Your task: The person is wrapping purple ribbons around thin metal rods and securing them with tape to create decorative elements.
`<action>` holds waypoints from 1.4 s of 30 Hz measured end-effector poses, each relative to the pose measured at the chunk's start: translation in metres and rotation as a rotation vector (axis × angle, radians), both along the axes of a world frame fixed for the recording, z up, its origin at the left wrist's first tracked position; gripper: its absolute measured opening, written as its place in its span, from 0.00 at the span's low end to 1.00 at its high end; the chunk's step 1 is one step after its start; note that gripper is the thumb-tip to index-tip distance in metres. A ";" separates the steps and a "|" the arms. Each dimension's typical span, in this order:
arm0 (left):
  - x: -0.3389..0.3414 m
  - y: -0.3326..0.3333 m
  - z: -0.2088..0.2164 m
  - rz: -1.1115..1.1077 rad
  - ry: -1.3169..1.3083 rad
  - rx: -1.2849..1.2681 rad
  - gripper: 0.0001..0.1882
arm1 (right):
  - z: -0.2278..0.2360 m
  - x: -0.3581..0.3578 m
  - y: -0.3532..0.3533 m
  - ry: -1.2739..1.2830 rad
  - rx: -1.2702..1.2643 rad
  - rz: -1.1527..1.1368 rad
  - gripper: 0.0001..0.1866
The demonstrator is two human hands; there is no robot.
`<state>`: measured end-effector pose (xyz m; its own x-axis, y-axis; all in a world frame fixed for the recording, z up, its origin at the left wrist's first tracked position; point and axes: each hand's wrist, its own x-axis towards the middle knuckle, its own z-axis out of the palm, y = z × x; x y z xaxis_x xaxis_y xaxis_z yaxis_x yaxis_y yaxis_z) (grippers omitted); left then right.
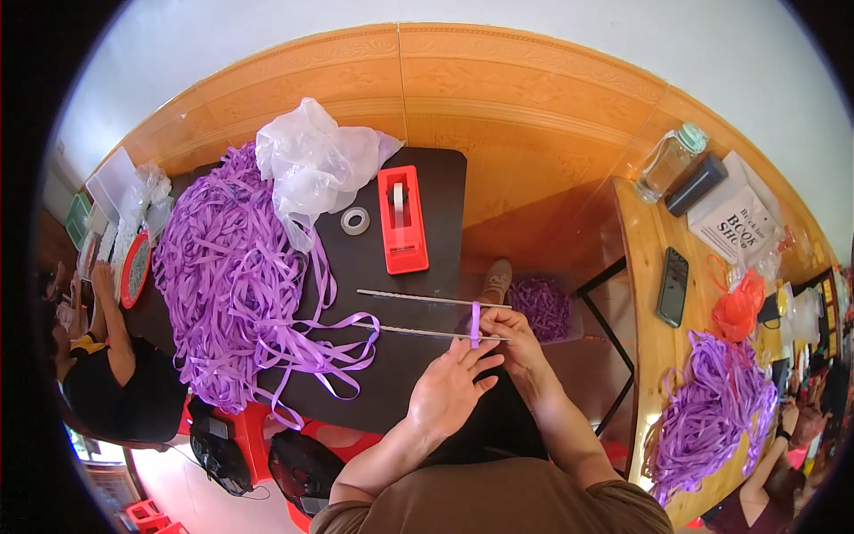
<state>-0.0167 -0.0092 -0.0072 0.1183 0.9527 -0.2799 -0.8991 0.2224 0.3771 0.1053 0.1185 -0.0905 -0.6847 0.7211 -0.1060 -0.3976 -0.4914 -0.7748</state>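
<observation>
Head view, right hand: the right hand (514, 336) sits at the right ends of the two thin metal rods (433, 315), fingers pinched around a short purple ribbon loop (475, 324) that stands wrapped across both rods.
Head view, left hand: the left hand (449, 390) lies just below the loop, palm down and fingers spread loose, fingertips touching the lower rod beside the ribbon; it grips nothing.
Rods: they lie nearly parallel on the dark table (374, 267), pointing left from the hands.
Ribbon supply: a big heap of purple ribbon (227, 276) covers the table's left part, with loose strands trailing toward the rods.
Near the rods: a red tape dispenser (402, 219) stands above them, a clear tape roll (355, 221) just to its left, and a crumpled clear plastic bag (311, 160) rests on the heap.
Right side: a wooden table (649, 267) carries a black phone (672, 287), a glass bottle (669, 162) and a second ribbon pile (712, 400).
Left edge: another person (116, 374) in black sits there.
</observation>
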 end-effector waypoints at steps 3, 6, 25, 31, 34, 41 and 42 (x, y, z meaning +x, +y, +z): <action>0.000 0.000 -0.001 0.002 -0.003 0.002 0.27 | 0.007 -0.012 -0.001 -0.032 -0.013 0.039 0.06; -0.001 0.000 0.000 0.002 0.004 -0.006 0.28 | 0.016 -0.016 0.002 -0.045 -0.039 0.098 0.08; 0.000 -0.001 0.000 0.002 -0.022 -0.014 0.27 | 0.009 -0.017 0.005 -0.056 -0.093 0.140 0.08; -0.001 0.000 0.000 0.017 -0.023 -0.006 0.27 | 0.021 -0.020 0.003 -0.140 -0.110 0.075 0.10; 0.000 -0.001 -0.004 0.015 -0.042 0.007 0.27 | 0.009 -0.018 0.005 -0.126 -0.130 0.074 0.10; 0.000 -0.001 -0.002 0.014 -0.040 0.006 0.26 | 0.012 -0.022 -0.003 -0.120 -0.119 0.019 0.13; 0.001 -0.001 -0.002 0.009 -0.035 0.008 0.26 | 0.006 -0.019 -0.002 -0.127 -0.135 -0.006 0.14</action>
